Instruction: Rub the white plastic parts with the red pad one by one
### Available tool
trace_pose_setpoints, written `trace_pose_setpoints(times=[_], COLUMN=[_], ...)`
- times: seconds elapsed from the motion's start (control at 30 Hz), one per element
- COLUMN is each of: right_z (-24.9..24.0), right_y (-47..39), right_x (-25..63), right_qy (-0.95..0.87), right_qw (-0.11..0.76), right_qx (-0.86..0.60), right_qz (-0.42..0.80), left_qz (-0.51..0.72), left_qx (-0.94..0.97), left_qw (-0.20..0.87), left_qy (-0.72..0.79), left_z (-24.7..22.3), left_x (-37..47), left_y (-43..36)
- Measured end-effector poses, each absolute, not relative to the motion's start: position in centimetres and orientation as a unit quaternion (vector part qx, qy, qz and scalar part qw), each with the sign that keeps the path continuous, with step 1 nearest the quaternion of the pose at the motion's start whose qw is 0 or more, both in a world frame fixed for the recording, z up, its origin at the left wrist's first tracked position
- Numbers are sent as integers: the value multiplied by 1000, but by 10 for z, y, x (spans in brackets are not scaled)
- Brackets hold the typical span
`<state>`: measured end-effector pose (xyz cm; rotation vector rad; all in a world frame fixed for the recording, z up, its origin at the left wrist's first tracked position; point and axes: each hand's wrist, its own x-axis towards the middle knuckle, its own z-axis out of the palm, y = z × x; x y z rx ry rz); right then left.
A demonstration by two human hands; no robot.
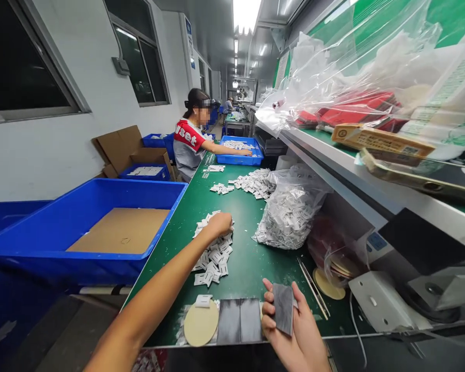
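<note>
My left hand [220, 224] is stretched out over a heap of small white plastic parts [216, 258], its fingers curled closed at the heap's far right side. What those fingers hold, if anything, is hidden. Near the front edge, my right hand [300, 330] grips a dark grey rectangular pad [283, 309] between thumb and fingers, palm turned up. Beside it lie two dark grey flat pads [240, 321], side by side. Left of these is a round pale-yellow disc [200, 324], with a single white part [203, 300] at its top edge.
A clear bag of white parts [290, 214] stands on the green table [251, 263], with more loose parts [256, 183] behind it. Tweezers [313, 288] lie at right. A large blue bin [81, 217] adjoins the left edge. A co-worker [191, 137] reaches into a blue tray [242, 160].
</note>
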<state>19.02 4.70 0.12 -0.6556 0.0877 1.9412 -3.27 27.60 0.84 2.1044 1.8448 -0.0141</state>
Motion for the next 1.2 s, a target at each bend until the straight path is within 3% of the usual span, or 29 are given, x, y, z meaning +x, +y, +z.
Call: trace_pose_setpoints(times=[0.5,0.77,0.93,1.2], right_z=[-7,2,7,13], right_y=[42,28,26,30], right_x=[165,164,173,156], right_qy=[-17,-58,-123,-230], right_qw=[564,560,561,545], right_qx=[-387,-387,-424,-414], right_qz=[730,731,701,692], left_qz=[41,296,473,565], left_qx=[727,597,430,219], left_qw=[276,415,554,672], left_qy=[627,619,534,425], left_z=[-16,10,32,38], left_x=[-15,-6,-29,-23], left_y=[270,249,181,52])
